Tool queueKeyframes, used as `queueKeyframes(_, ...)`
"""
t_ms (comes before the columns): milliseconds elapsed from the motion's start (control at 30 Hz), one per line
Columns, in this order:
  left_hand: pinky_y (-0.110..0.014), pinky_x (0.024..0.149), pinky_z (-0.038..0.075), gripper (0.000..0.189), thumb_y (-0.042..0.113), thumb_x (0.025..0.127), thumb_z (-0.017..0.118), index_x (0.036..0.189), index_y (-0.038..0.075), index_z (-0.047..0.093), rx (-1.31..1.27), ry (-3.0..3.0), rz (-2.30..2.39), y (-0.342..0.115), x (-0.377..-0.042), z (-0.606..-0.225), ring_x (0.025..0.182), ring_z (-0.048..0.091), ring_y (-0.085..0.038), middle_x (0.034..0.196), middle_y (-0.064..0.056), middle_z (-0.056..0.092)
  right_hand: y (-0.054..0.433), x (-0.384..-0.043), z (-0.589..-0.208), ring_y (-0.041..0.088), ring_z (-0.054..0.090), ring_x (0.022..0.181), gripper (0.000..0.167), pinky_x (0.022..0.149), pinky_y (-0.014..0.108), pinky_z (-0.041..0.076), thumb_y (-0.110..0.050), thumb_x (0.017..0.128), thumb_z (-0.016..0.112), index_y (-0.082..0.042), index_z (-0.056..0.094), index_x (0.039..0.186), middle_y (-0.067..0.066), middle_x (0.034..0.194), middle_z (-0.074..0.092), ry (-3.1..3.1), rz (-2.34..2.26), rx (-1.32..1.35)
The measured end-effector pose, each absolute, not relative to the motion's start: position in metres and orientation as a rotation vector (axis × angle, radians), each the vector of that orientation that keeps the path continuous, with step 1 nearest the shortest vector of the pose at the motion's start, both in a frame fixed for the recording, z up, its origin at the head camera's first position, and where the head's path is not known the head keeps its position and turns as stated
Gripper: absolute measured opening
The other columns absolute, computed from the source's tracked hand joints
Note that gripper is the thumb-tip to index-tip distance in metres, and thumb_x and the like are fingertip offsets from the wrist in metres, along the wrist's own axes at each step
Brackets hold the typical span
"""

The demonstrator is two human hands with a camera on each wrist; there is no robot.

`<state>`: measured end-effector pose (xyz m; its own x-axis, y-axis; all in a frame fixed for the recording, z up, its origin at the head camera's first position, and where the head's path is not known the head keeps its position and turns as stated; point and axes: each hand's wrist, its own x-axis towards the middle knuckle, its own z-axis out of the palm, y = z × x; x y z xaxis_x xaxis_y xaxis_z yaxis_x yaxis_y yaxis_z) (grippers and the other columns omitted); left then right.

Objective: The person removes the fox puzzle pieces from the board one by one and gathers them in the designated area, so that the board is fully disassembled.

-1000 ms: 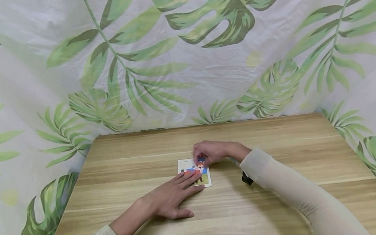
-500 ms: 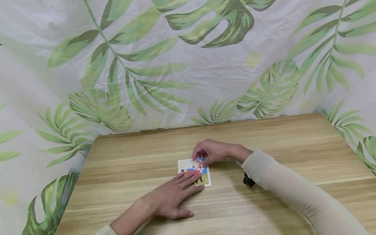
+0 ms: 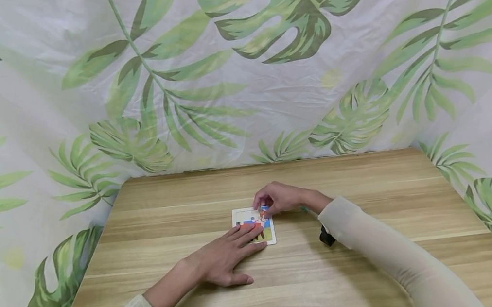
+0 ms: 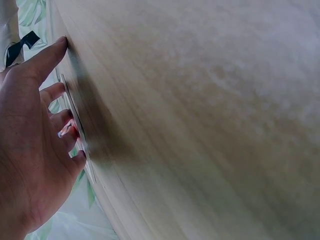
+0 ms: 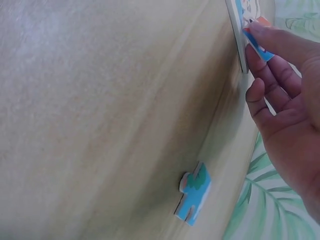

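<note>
A small jigsaw puzzle in a white-edged tray (image 3: 235,217) lies on the wooden table, partly filled with a colourful cartoon picture. My left hand (image 3: 224,260) rests on its lower part, fingers spread and straight, thumb on the table. At the tray's upper right corner, my right hand (image 3: 278,198) pinches a blue and orange puzzle piece (image 5: 261,47) between thumb and fingers. That piece stands tilted at the corner in the right wrist view, its lower side close to the picture. Fingers hide part of the picture.
One loose blue puzzle piece (image 5: 194,194) with a green patch lies on the table (image 3: 179,193), near my right wrist. Leaf-patterned cloth (image 3: 195,80) hangs behind the table and along its sides.
My right hand has shifted very slightly, and the piece in its fingers has tilted at the tray's corner. The left hand has stayed where it was.
</note>
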<state>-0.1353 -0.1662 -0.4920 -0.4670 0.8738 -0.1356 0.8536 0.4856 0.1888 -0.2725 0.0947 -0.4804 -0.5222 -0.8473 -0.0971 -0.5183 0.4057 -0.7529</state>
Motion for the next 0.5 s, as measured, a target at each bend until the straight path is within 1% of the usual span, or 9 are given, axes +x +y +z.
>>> queueKeyframes(133, -0.052, 0.132, 0.018, 0.081, 0.062, 0.103, 0.056, 0.168, 0.019, 0.033, 1.491, 2.519, 0.140, -0.1660, -0.1355, -0.4928, 0.164, 0.009, -0.032, 0.178, -0.012, 0.011, 0.0965, -0.2729, -0.4824, 0.006, 0.063, 0.082, 0.021, 0.073, 0.021, 0.053, 0.000, 0.088, 0.084, -0.004, 0.077, 0.107, 0.002, 0.090, 0.073, 2.171, -0.990, -1.142)
queueKeyframes(333, -0.052, 0.132, 0.018, 0.082, 0.062, 0.103, 0.056, 0.168, 0.019, 0.033, 1.507, 2.522, 0.126, -0.1657, -0.1357, -0.4923, 0.164, 0.010, -0.032, 0.178, -0.013, 0.012, 0.0975, -0.2725, -0.4829, 0.007, 0.065, 0.082, 0.019, 0.073, 0.021, 0.054, -0.001, 0.089, 0.084, -0.003, 0.077, 0.106, 0.002, 0.090, 0.075, 2.165, -1.027, -1.098)
queueKeyframes(500, -0.052, 0.132, 0.019, 0.081, 0.062, 0.103, 0.055, 0.168, 0.019, 0.033, 1.510, 2.527, 0.115, -0.1656, -0.1358, -0.4932, 0.164, 0.011, -0.032, 0.178, -0.013, 0.012, 0.0998, -0.2715, -0.4804, 0.009, 0.067, 0.084, 0.020, 0.075, 0.022, 0.056, 0.000, 0.090, 0.082, -0.002, 0.077, 0.109, 0.004, 0.092, 0.075, 2.153, -1.063, -1.074)
